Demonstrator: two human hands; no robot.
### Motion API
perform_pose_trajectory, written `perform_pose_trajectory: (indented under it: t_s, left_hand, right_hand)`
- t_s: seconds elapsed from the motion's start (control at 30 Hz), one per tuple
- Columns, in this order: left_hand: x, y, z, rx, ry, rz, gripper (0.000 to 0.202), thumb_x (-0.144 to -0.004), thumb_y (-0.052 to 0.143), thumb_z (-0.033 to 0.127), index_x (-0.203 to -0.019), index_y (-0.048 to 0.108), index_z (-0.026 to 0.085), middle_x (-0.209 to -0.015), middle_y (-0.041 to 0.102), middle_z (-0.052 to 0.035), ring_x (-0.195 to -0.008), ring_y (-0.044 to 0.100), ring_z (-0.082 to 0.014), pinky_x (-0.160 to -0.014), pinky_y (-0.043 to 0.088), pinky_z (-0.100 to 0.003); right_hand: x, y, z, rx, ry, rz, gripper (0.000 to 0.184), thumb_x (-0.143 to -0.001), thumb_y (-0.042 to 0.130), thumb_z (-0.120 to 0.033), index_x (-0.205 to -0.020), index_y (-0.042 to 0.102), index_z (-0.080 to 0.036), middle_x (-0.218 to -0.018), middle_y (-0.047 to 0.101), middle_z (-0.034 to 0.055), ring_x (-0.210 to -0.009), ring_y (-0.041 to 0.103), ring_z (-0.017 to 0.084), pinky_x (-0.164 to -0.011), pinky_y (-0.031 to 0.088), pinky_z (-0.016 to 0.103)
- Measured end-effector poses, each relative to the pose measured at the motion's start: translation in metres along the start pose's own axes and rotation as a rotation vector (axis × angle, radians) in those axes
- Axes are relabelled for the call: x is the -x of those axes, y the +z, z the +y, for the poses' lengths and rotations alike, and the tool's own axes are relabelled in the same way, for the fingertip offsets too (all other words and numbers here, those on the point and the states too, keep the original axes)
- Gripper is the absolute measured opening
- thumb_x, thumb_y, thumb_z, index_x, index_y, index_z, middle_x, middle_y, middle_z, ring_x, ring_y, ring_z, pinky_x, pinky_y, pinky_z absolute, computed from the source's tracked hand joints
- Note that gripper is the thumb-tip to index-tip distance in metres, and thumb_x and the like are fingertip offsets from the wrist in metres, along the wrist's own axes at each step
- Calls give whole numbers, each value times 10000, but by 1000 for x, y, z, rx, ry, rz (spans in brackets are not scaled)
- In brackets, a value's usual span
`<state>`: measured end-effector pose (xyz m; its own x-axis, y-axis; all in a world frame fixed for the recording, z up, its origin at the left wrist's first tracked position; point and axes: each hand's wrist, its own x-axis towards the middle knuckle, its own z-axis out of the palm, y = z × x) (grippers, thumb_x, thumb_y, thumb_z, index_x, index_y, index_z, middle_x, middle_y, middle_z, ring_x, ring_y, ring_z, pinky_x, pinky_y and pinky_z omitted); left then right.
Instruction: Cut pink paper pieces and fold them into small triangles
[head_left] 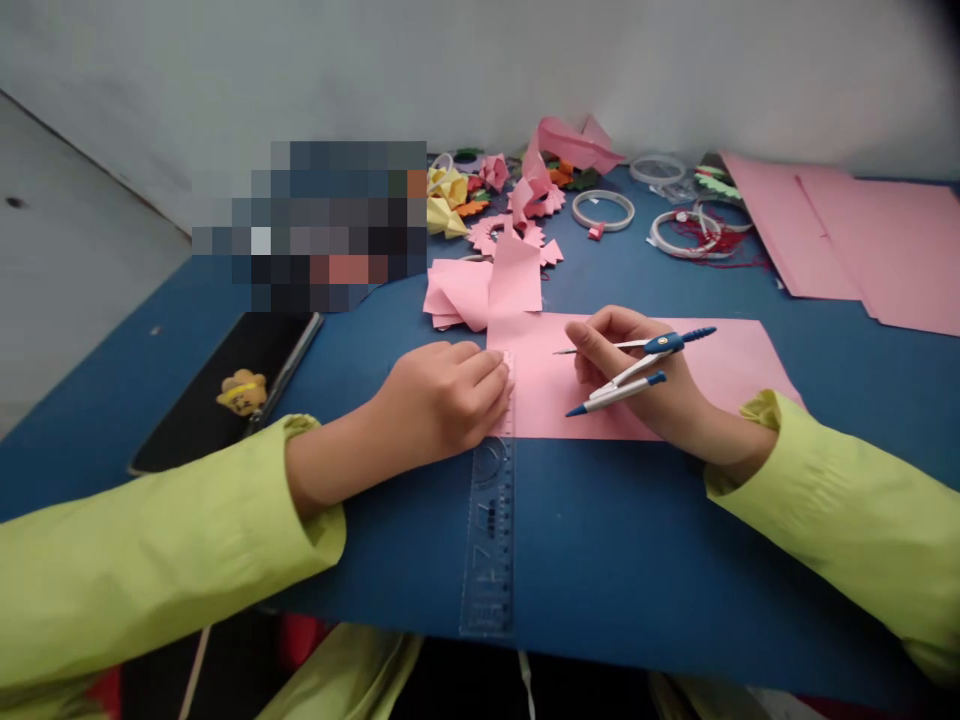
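Note:
A pink sheet of paper [720,370] lies flat in front of me. Across its left end runs a clear plastic ruler [491,540], its near half sticking out over the blue tabletop. My left hand [454,395] presses down on the ruler's far part, fingers bent and close together. In my right hand [637,370] is a blue and white compass [626,385], gripped between thumb and fingers above the sheet. Its metal point faces left, and its blue-tipped leg hangs apart, nearer to me. Folded pink paper pieces [461,290] sit just beyond the ruler.
Cut paper flowers [517,235] and curled pink strips crowd the back. Rolls of tape [602,210] and red thread [712,238] lie right of them. More pink sheets [862,240] rest at the far right. At left lies a black tablet-like object [202,400] with a bear-shaped charm [244,392].

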<state>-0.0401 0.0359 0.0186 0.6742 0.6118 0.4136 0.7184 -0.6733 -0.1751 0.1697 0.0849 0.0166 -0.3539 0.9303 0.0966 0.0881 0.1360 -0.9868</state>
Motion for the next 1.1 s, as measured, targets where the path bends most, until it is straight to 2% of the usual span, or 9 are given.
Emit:
perform_pose_trajectory:
  t_s: [0.2,0.3,0.4,0.47,0.57,0.67,0.83,0.93,1.1]
  left_hand:
    - [6,3,-4,12,57,78,210,-894,491,185,-928,671,83,-948,716,-88,-829,663,-207,-684,541,-314]
    - [5,-4,-2,-7,39,-28,239,-910,478,239,-962,662,96,-981,709,-92,-838,658,-218,-670,530,-326]
    - [3,-14,0,66,0,-176,515,-899,489,471,-1161,584,38,-1078,669,-154,-916,637,-276,-719,528,-388]
    - [3,-19,-1,89,-20,-261,609,-885,483,539,-1228,543,40,-1137,640,-171,-967,617,-300,-759,520,-416]
    - [5,-23,-5,109,-21,-298,596,-872,485,567,-1189,584,71,-1114,648,-156,-940,616,-306,-746,520,-428]
    - [8,-25,-9,131,-33,-291,550,-861,504,563,-1121,631,96,-1078,662,-140,-904,624,-306,-742,528,-444]
    - [11,-31,-13,171,-71,-366,516,-844,536,558,-1159,631,160,-1203,612,-140,-986,617,-328,-787,537,-477]
    - [13,-34,-15,168,-99,-417,545,-823,550,592,-1190,623,197,-1268,581,-139,-1065,593,-353,-825,532,-506]
    - [16,-28,-21,217,-66,-373,600,-815,544,622,-1222,602,185,-1258,604,-123,-1109,582,-343,-893,516,-516]
  right_hand:
    - [1,1,-2,-17,-43,31,268,-798,683,-389,-752,544,-164,-628,627,-22,-491,561,60,-420,435,172]
    - [4,2,-1,-54,-68,23,257,-809,668,-394,-790,530,-178,-656,643,-19,-538,609,85,-450,478,188]
    - [5,1,-1,-76,-34,-2,270,-813,661,-413,-818,514,-186,-629,655,-21,-517,629,104,-451,496,203]
    - [4,0,-1,-76,-17,13,278,-816,656,-424,-831,504,-191,-585,652,-29,-477,624,108,-432,485,202]
    - [3,0,-1,-65,7,3,288,-801,670,-432,-818,518,-187,-608,676,-14,-510,642,111,-458,496,202]
    - [2,2,-1,-100,54,-70,291,-777,695,-434,-817,569,-174,-723,718,24,-614,677,129,-512,527,218]
    - [3,2,-1,-328,153,-251,257,-803,690,-374,-963,635,-180,-885,739,57,-791,711,180,-625,584,278]
    - [2,2,-2,-369,183,-346,272,-814,680,-370,-981,652,-157,-834,736,58,-711,705,162,-623,587,272]
    - [-8,16,-4,-371,166,-271,315,-779,696,-435,-831,643,-129,-604,650,-7,-476,592,79,-459,496,180]
